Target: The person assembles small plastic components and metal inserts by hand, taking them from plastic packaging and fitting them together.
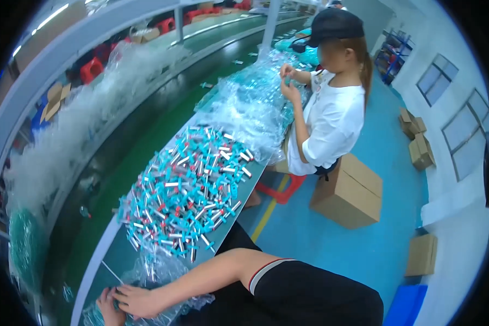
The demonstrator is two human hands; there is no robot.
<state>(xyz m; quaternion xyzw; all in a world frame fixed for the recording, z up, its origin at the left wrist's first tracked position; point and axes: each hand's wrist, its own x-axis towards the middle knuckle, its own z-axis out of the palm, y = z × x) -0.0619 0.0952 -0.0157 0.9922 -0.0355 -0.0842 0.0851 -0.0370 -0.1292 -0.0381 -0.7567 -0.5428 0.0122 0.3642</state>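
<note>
At the lower left, my left hand (110, 311) and my right hand (139, 302) meet over crumpled clear plastic bags (156, 271) on the bench. The fingers of both hands are bent and pressed close together. Whatever lies between them is too small or hidden to name. A thin white strip (112, 273) slants down to the fingertips. Just beyond the bags spreads a large heap of small syringe-like parts (185, 187), with teal ends, silvery-white barrels and some red tips.
Clear bags with teal parts (250, 103) cover the bench further on, beside a co-worker (331, 119) handling a small piece. A green conveyor (141, 122) runs along the left, with piled clear plastic (87, 119) beyond. Cardboard boxes (348, 190) and a red stool (284, 190) stand right.
</note>
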